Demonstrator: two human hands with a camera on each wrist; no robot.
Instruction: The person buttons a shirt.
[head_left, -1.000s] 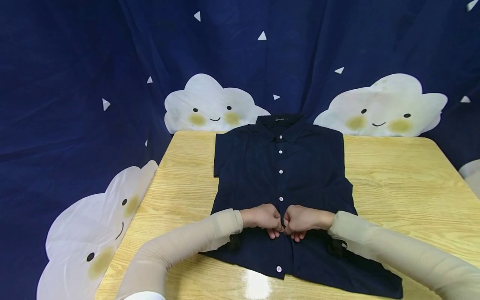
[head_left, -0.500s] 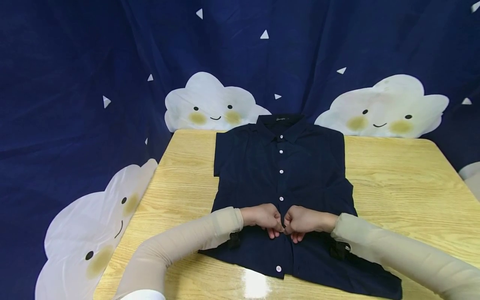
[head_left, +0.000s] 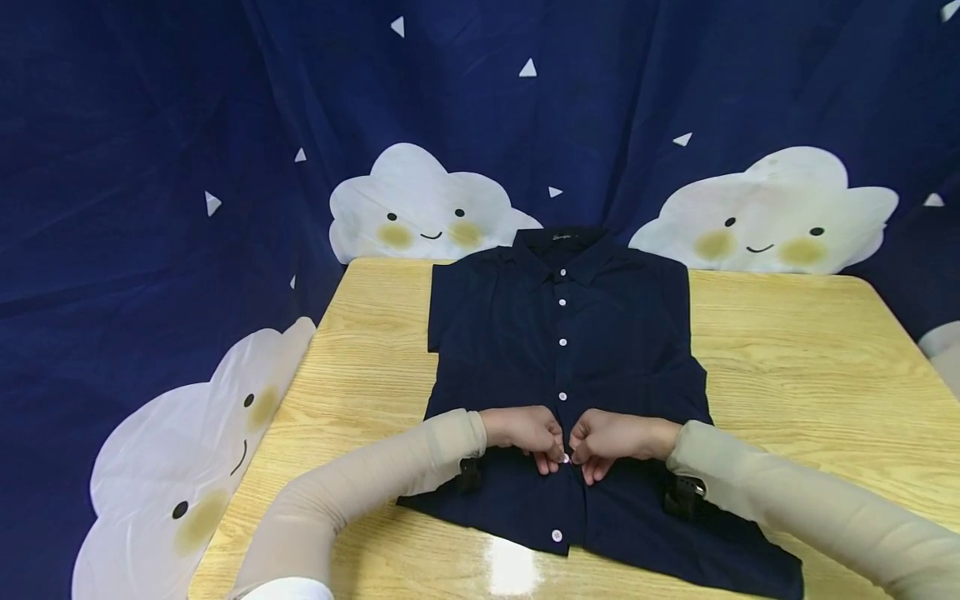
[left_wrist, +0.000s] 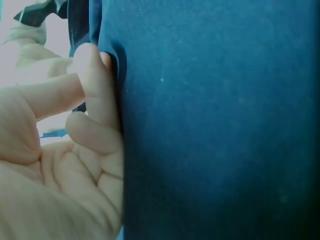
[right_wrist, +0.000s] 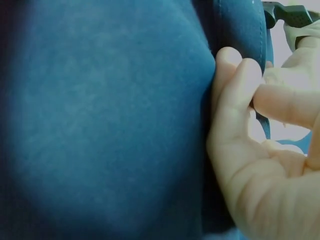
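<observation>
A dark navy short-sleeved shirt [head_left: 495, 350] lies front up, its collar away from me. White buttons run down its middle. My left hand [head_left: 528, 432] bends over the lower front and pinches the cloth by a button [head_left: 566, 459] between thumb and forefinger. Close on the other side, my right hand [head_left: 611, 437] pinches the front edge, its fingertips just beside that button. In the left wrist view the left fingers [left_wrist: 95, 90] are curled against the cloth. The right wrist view has the right fingers [right_wrist: 235, 95] at a stitched fold. Fingers partly hide the buttonhole area.
The shirt rests on a light wood-grain table [head_left: 780, 358]. Another white button [head_left: 557, 536] shows near the hem. Behind and to the left hangs a navy curtain [head_left: 585, 100] with white clouds. Dark wrist straps [head_left: 681, 497] sit under the sleeves.
The right fingertips have shifted slightly right, away from the left ones, and the white button between the hands has come into sight. The shirt lies almost as before.
</observation>
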